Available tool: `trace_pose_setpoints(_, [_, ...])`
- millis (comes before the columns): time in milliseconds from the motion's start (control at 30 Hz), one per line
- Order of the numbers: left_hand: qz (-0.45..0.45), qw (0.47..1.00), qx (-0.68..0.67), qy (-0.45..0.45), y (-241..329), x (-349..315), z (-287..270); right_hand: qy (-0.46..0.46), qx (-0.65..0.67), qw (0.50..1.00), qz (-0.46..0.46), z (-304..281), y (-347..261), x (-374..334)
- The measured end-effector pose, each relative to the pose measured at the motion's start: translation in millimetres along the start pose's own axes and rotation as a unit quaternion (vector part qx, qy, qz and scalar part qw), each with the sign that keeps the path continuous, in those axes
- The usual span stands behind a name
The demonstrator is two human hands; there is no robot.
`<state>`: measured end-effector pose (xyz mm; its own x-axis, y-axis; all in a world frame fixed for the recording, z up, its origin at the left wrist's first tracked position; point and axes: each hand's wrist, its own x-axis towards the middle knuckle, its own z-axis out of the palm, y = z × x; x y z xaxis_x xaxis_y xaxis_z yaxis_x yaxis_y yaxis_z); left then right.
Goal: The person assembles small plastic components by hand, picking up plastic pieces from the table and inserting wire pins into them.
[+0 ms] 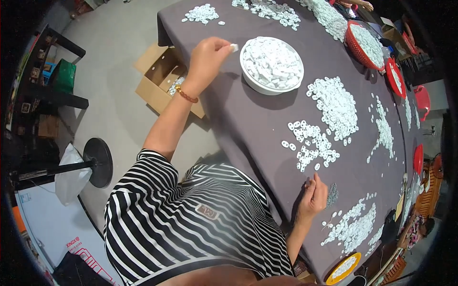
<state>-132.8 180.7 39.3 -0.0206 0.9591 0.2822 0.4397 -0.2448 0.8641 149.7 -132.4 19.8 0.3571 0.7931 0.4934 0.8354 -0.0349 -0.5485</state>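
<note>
Pinched between the thumb and fingers of my left hand (210,59) is a small white piece (234,47), just left of the rim of a white bowl (267,89). The bowl is heaped with similar white pieces (272,62). Lower right, my right hand (314,195) is held low by the table, fingers curled together; whatever they hold, if anything, is too small to make out. Just beyond its fingertips lies a single white oval piece (317,167) with dark holes. Loose ovals (312,143) lie scattered ahead of that hand, beside a larger pile (334,105).
A dark cloth covers the table (281,190). More white piles (353,226) spread across it, near grey cord (332,194) and a yellow dish (344,268). Red baskets (355,47) stand far right. An open cardboard box (155,93) sits on the floor at left, near a round black base (98,162).
</note>
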Motion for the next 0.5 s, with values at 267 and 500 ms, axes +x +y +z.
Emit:
trace_pose_setpoints(267, [0.165, 0.981, 0.089, -0.041, 43.3, 4.7, 15.6, -0.016, -0.014, 1.000, -0.009, -1.5, -3.6, 1.8])
trace_pose_setpoints(500, [0.242, 0.960, 0.137, -0.024, 37.9, 9.4, 26.2, -0.006, -0.010, 1.000, 0.017, -6.9, -0.2, -1.8])
